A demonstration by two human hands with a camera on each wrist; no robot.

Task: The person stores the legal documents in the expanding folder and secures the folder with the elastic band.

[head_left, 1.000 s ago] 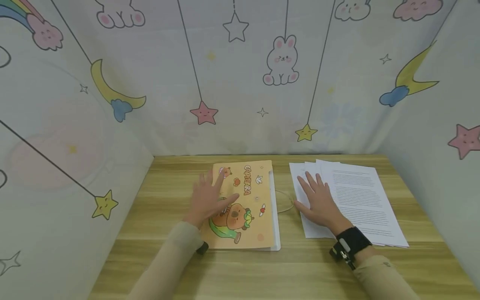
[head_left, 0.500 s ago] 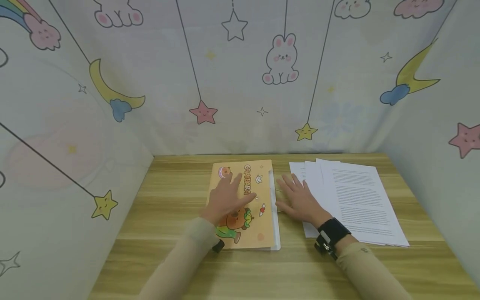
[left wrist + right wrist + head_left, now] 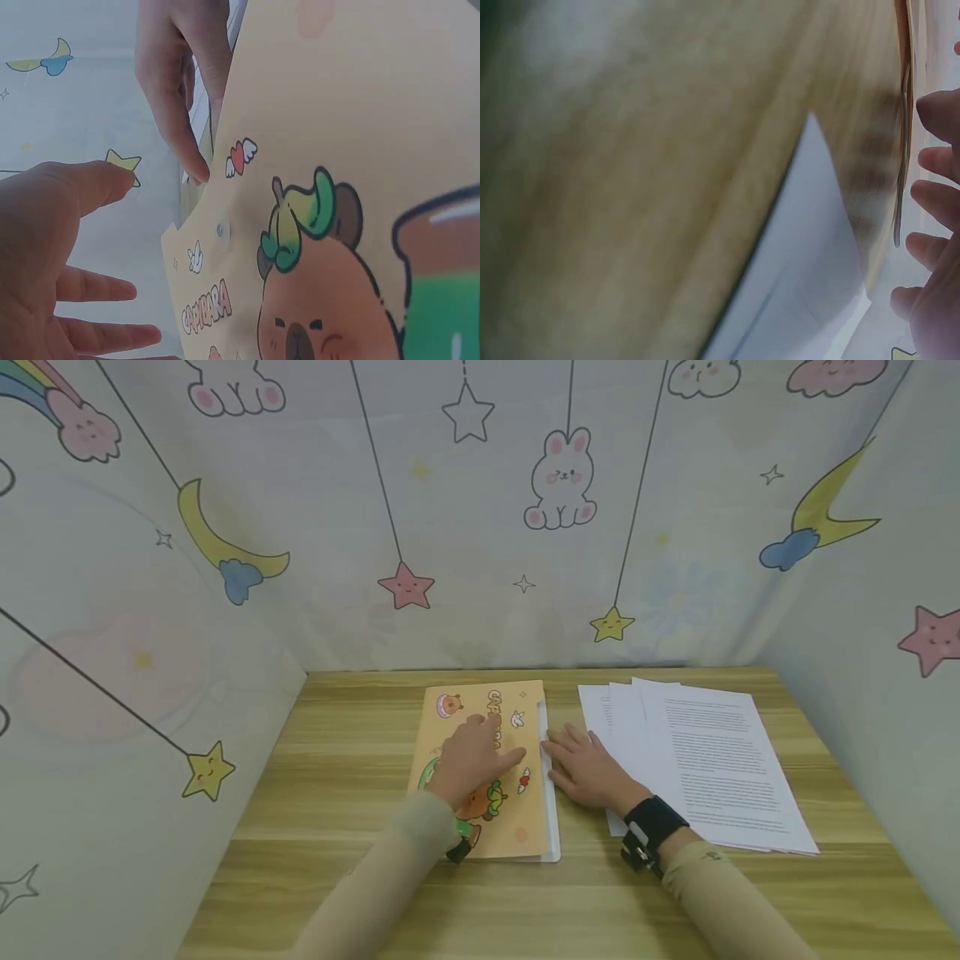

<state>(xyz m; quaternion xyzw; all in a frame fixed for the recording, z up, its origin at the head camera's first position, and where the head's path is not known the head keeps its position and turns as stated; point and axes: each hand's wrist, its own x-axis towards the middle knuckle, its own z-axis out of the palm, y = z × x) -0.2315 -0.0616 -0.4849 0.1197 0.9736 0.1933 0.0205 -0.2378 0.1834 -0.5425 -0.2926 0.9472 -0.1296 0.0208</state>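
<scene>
An orange-tan file folder (image 3: pixel 517 827) with a capybara print lies flat on the table, its white inner layer showing along the right edge. Over the middle of its cover is my left hand (image 3: pixel 472 764), fingers spread; the left wrist view shows these fingers (image 3: pixel 97 286) extended. My right hand (image 3: pixel 588 768) is at the folder's right edge, fingertips close to it, fingers (image 3: pixel 934 202) mostly straight. Whether they touch the edge I cannot tell. Behind the right hand lies a stack of printed paper sheets (image 3: pixel 720 760), slightly fanned out.
The wood-grain table (image 3: pixel 360 710) meets a white cartoon-printed curtain (image 3: pixel 480 635) at the back and both sides. In the right wrist view, a paper corner (image 3: pixel 802 247) lies close under the hand. A dark wrist device (image 3: pixel 651 827) sits on my right wrist.
My left hand has moved right across the folder's cover. My right hand has moved left from the papers to the folder's edge, covering the thin cord loop seen there before.
</scene>
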